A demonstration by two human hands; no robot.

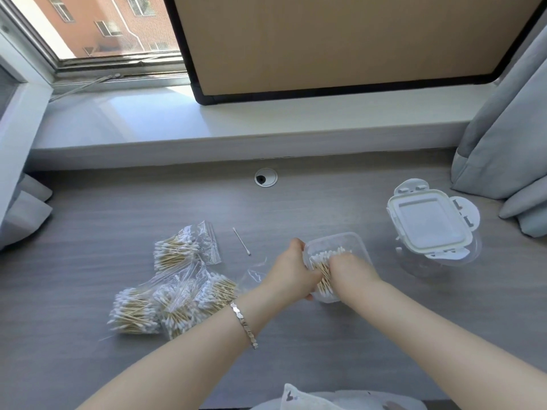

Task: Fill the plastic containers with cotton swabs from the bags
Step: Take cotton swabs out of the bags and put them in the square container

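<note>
An open clear plastic container (353, 242) sits mid-desk with a bundle of wooden-stick cotton swabs (324, 258) inside it. My left hand (291, 269) grips the container's left wall. My right hand (349, 269) is pressed down into the container on the swabs, fingers hidden among them. Several clear zip bags of swabs (174, 287) lie in a heap to the left. One loose swab (241, 241) lies on the desk between the bags and the container. An empty clear bag (251, 273) lies crumpled beside my left wrist.
A second clear container with a white clip lid (429, 224) resting on it stands at the right. Grey curtains (509, 149) hang at the far right. A round cable hole (265, 177) sits by the window sill. White material (305, 399) lies at the desk's near edge.
</note>
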